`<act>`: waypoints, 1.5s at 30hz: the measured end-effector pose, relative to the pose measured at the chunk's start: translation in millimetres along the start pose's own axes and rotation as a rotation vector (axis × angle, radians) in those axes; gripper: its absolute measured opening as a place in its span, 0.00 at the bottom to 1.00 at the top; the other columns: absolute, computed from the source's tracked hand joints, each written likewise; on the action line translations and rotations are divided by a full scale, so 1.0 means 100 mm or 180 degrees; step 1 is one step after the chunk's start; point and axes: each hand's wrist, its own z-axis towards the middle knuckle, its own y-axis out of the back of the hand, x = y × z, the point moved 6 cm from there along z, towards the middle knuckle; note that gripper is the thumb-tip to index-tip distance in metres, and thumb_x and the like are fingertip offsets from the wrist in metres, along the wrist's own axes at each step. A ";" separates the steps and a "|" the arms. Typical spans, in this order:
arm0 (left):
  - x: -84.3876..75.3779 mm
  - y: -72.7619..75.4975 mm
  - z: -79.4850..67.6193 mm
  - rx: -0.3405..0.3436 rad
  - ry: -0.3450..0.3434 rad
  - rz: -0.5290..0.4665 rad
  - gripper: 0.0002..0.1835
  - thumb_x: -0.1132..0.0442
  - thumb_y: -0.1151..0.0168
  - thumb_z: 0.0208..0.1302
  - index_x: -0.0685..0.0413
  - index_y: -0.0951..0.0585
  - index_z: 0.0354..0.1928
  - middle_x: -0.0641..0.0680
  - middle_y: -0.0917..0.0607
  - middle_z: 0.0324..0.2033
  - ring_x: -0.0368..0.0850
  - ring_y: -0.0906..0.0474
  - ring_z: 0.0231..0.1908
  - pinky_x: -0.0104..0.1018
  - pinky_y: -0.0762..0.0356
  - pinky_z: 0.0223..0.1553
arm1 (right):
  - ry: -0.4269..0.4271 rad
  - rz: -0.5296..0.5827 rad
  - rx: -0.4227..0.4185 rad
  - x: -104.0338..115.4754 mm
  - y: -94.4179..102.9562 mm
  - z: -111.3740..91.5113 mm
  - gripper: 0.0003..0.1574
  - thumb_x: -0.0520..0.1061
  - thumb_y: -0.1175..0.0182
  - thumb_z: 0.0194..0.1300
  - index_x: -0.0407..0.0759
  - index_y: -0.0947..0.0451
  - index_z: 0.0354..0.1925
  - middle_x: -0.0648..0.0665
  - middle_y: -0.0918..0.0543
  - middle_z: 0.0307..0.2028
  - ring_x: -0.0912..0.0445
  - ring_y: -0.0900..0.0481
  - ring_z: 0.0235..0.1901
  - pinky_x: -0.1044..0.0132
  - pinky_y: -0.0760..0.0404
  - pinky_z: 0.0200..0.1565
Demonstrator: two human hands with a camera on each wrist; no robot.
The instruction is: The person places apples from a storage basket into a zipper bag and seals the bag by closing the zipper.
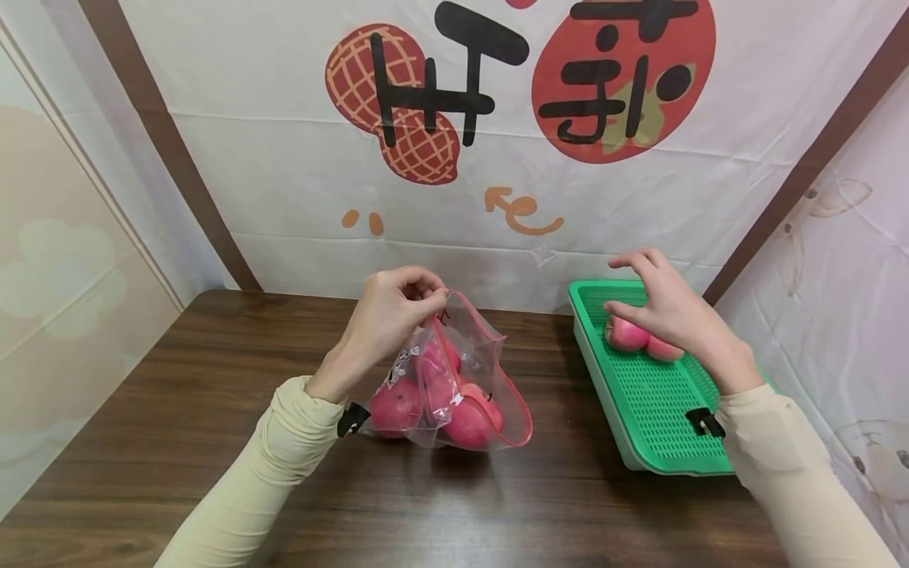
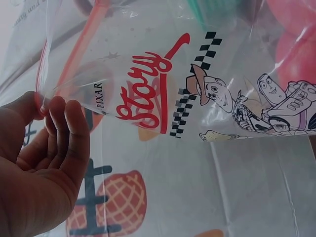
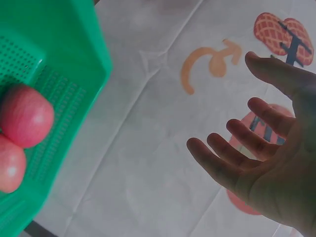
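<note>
My left hand (image 1: 398,312) pinches the upper edge of a clear plastic zip bag (image 1: 490,339) with a red rim. The bag's mouth gapes toward the right, and several red apples (image 1: 472,418) lie inside it on the table. In the left wrist view the bag (image 2: 148,94) shows red lettering and cartoon figures, with thumb and fingertips together at its edge. My right hand (image 1: 663,304) is above the green basket (image 1: 592,355), thumb and fingers spread, holding nothing. Two apples (image 3: 27,116) lie at the basket's far end, below that hand.
A dark wooden table (image 1: 234,410) carries the bag and basket. Behind it hangs a white printed cloth (image 1: 284,173), close to the table's back edge. Another cloth panel (image 1: 852,315) stands on the right, beside the basket.
</note>
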 end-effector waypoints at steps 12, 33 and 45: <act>0.03 0.04 -0.01 -0.0050 0.0018 0.0010 0.02 0.60 0.34 0.59 0.45 0.15 0.30 0.47 0.19 0.22 0.41 0.26 0.23 0.30 0.30 0.24 | -0.0231 -0.0055 0.0144 -0.40 -0.07 0.02 0.39 0.47 0.33 0.63 0.36 0.36 0.66 0.31 0.35 0.61 0.37 0.36 0.60 0.35 0.32 0.60; 0.07 0.08 -0.01 -0.0098 0.0050 -0.0012 0.02 0.60 0.33 0.59 0.45 0.14 0.30 0.47 0.19 0.22 0.41 0.26 0.23 0.29 0.30 0.24 | -0.0504 -0.0026 0.0543 -1.12 -0.49 0.11 0.40 0.46 0.36 0.65 0.29 0.38 0.67 0.22 0.38 0.63 0.30 0.39 0.63 0.32 0.36 0.60; 0.08 0.05 0.00 -0.0047 0.0050 -0.0053 0.01 0.60 0.33 0.59 0.46 0.14 0.30 0.47 0.19 0.22 0.42 0.26 0.22 0.30 0.30 0.22 | -0.0669 0.0049 0.0683 -1.50 -0.79 0.10 0.41 0.47 0.36 0.65 0.27 0.39 0.66 0.20 0.38 0.61 0.30 0.39 0.61 0.31 0.33 0.58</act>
